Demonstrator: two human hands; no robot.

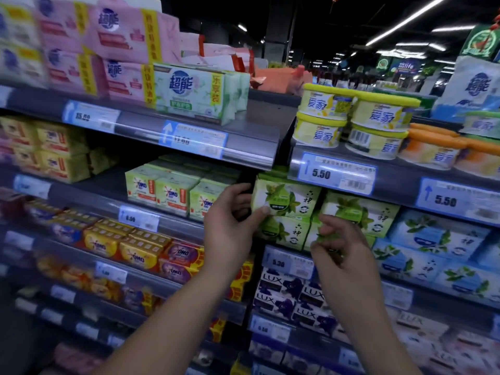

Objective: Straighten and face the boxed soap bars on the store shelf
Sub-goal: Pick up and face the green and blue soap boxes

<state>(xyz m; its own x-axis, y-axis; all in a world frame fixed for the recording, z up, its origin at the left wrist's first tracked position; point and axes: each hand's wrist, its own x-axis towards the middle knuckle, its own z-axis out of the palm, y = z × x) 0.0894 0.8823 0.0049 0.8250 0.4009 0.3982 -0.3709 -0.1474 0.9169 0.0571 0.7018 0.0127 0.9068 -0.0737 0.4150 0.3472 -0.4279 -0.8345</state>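
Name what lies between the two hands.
In the head view, the lower green box shows between the left hand, which grips the upper green box, and the right hand.

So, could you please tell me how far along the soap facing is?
The blue boxes already face front. In hand: the left hand grips the top green box, which looks askew; the right hand is by the lower green boxes. Left to do: squaring those green ones.
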